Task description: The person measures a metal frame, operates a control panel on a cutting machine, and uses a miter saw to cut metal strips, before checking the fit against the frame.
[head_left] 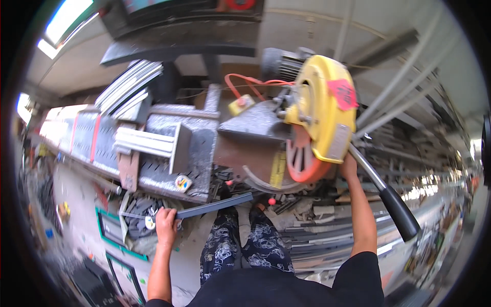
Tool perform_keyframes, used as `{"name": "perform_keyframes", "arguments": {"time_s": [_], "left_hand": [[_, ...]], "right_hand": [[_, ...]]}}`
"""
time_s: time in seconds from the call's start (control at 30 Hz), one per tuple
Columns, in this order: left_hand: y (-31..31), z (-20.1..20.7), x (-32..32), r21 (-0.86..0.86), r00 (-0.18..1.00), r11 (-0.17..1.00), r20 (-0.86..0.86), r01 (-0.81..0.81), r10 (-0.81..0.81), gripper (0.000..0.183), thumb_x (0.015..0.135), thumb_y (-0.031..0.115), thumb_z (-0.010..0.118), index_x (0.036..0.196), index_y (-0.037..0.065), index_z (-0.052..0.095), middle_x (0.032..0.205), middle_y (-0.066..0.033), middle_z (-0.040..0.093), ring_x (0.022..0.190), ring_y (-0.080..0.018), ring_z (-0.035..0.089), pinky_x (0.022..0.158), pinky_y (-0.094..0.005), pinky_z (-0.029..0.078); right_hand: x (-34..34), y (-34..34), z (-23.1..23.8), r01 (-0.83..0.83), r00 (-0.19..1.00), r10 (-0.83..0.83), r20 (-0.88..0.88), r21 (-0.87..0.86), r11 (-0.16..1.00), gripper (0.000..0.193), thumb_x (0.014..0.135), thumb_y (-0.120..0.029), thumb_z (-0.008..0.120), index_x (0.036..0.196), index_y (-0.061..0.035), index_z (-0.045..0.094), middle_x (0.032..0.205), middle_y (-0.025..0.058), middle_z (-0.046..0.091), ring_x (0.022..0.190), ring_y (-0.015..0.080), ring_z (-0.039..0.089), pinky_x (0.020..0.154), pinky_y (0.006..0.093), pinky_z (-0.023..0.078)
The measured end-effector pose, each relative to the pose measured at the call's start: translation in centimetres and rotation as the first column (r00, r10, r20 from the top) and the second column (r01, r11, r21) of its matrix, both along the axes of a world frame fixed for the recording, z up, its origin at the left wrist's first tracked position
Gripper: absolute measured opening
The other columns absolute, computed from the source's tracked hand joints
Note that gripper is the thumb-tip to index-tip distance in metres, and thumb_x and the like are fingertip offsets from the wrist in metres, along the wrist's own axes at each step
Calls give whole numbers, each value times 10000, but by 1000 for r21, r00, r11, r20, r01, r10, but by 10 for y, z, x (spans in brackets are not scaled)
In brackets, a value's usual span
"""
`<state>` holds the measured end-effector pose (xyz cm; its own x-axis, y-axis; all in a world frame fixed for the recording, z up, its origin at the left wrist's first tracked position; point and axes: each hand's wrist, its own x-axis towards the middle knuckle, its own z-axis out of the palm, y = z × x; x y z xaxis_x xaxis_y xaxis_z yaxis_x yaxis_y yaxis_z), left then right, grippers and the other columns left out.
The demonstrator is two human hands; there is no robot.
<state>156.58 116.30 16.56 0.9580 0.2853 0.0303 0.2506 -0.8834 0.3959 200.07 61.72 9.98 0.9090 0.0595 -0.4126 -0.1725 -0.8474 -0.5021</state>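
Note:
My left hand (166, 225) is closed around one end of a dark grey metal profile bar (215, 205), which points right toward the saw base, below the workbench edge. Beside that hand is a small round white-and-yellow thing (150, 222) that I cannot make out. My right arm reaches up to a cut-off saw with a yellow blade cover (327, 112) and an orange lower guard (305, 162). At the cover's lower right edge is my right hand (349, 167), its fingers mostly hidden. The saw's long lever with a black grip (399, 215) slants past that hand.
Pale metal profiles (146, 141) lie on the perforated workbench (197, 148), near a small round sticker-marked object (182, 183). A yellow switch box (241, 104) with an orange cable sits behind. Long bars (327, 240) are stacked on the floor at right. Left stands a sack of offcuts (140, 212).

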Motion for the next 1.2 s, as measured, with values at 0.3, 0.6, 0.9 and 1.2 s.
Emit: {"name": "perform_keyframes", "arguments": {"time_s": [0.3, 0.6, 0.9, 1.2], "left_hand": [[116, -25, -48, 232, 981, 954, 30, -193, 191, 411, 684, 45, 716, 1082, 36, 614, 1032, -142, 610, 1033, -350, 577, 1067, -514, 381], [162, -40, -149, 424, 816, 719, 90, -550, 571, 386, 751, 40, 685, 1131, 44, 619, 1117, -145, 615, 1089, -341, 568, 1112, -513, 328], [212, -118, -151, -16, 463, 482, 252, -876, 850, 432, 866, 314, 707, 1096, -46, 639, 992, -201, 647, 918, -341, 612, 850, -412, 467], [239, -182, -44, -412, 263, 270, 76, -870, 962, 387, 900, 309, 686, 1024, -56, 663, 884, -89, 679, 767, -163, 573, 739, -329, 472]], "right_hand": [[-9, 27, -89, -339, 936, 275, -221, -349, 874, 279, 858, -115, 626, 1123, -31, 601, 1027, 86, 651, 936, 245, 590, 798, 361, 495], [-35, 62, -94, -421, 907, 359, -220, -477, 771, 306, 791, -84, 660, 1090, -46, 603, 1017, 111, 636, 972, 306, 564, 838, 403, 475], [-65, 166, -74, -492, 763, 614, 203, -433, 755, 344, 723, -53, 693, 1056, -61, 605, 1008, 135, 621, 1009, 366, 539, 879, 445, 455], [-100, 415, -96, -433, 470, 527, 708, -335, 837, 33, 750, -138, 581, 754, -115, 556, 729, 48, 547, 748, 253, 542, 588, 369, 480]]}}
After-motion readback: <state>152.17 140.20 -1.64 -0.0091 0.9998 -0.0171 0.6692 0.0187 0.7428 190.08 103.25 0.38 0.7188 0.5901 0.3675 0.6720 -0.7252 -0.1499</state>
